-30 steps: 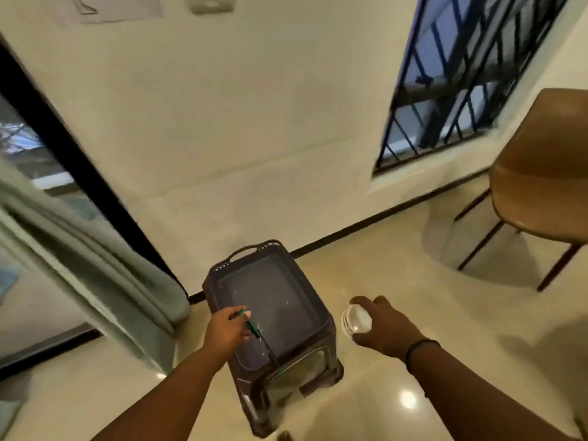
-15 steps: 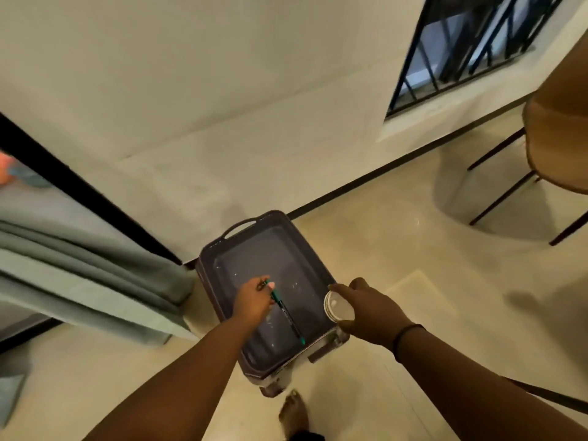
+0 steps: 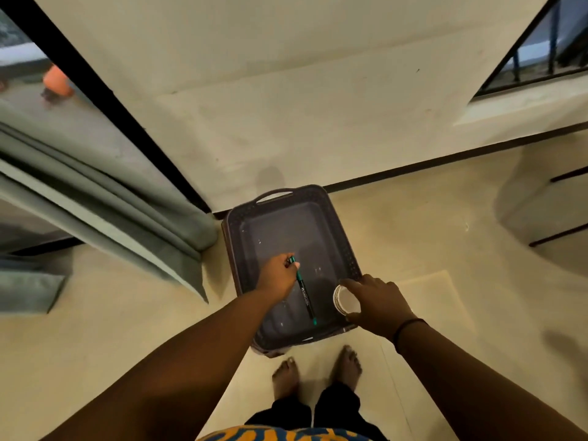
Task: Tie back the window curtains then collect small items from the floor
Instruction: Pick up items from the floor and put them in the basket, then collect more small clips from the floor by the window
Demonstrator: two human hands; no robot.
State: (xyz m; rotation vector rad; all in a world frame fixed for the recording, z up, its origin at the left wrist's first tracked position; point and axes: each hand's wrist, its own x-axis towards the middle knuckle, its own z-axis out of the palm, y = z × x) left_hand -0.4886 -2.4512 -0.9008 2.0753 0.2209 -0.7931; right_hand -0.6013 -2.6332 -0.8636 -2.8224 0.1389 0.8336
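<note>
A dark plastic basket with a handle stands on the floor by the wall, just ahead of my bare feet. My left hand is over its inside and pinches the top end of a black and green pen, which hangs down slanted into the basket. My right hand holds a small round clear lid over the basket's right rim. The grey-green curtain hangs gathered at the left, its hem touching the floor beside the basket.
A black-framed glass door is behind the curtain at left. A barred window sits at the upper right, and dark chair legs stand at the right edge. Pale tiled floor spreads right of the basket.
My view has tilted down and closer to the basket, so my feet now show. Both hands have come over the basket, with the pen and the lid still in them.
</note>
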